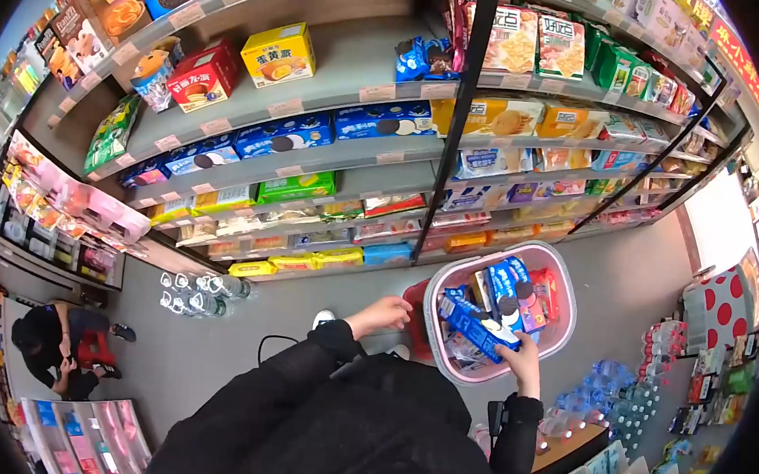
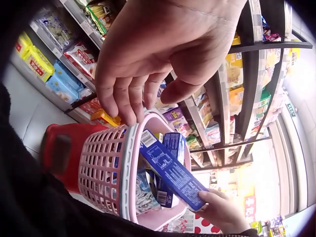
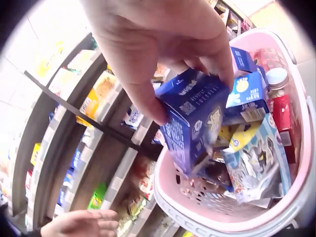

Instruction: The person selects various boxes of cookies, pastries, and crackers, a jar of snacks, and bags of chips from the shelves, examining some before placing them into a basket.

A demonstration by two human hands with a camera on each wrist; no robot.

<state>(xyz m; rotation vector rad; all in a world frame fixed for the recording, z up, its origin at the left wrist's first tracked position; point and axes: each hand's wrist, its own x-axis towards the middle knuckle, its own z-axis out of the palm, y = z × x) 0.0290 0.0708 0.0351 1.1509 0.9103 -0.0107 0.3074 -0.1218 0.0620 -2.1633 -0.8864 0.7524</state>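
Note:
My right hand [image 1: 525, 364] grips one end of a long blue cookie box [image 1: 473, 323] over a pink plastic basket [image 1: 569, 316]. In the right wrist view, thumb and fingers pinch the sides of the box [image 3: 192, 116], which is tilted. Inside the basket lie another blue cookie box [image 1: 509, 287], a red pack [image 1: 546, 290], a jar with a white lid [image 3: 277, 79] and a light blue pack [image 3: 259, 163]. My left hand [image 1: 380, 315] hangs beside the basket, fingers loosely bent and holding nothing. In the left wrist view it shows above the basket's perforated wall [image 2: 101, 158].
Snack shelves [image 1: 331, 166] run along the front. A red object [image 1: 418, 316] stands against the basket's left side. Bottled water packs stand on the floor at left [image 1: 201, 294] and right [image 1: 595, 388]. Far left, a person [image 1: 54, 345] sits on a red stool.

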